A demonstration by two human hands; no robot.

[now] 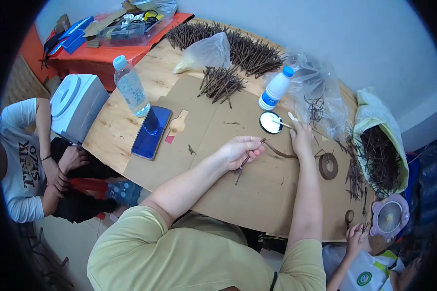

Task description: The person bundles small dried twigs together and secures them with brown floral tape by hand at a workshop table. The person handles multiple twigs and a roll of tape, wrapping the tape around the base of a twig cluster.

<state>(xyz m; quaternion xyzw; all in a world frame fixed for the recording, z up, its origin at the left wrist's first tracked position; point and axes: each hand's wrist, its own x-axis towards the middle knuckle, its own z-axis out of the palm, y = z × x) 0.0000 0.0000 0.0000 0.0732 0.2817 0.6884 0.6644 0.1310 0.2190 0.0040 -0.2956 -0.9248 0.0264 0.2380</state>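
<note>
My left hand (244,151) is closed, pinching a thin brown twig (239,175) whose lower end sticks out below the fingers. From its fingertips a brown strip of tape (279,152) runs right, passing under my right wrist toward a roll of brown tape (328,166) lying on the cardboard. My right hand (302,137) is closed around a thin pale stick (282,124). The stick's tip reaches into a round, dark-rimmed dish (263,127) of white liquid. Just behind the dish stands a white bottle (276,88) with a blue cap.
Bundled brown twigs (223,83) lie at the back, beside a plastic bag (204,52). A phone (151,133) and a water bottle (131,88) are at left. A sack of twigs (381,157) and a small fan (390,217) stand right. People sit at left and lower right.
</note>
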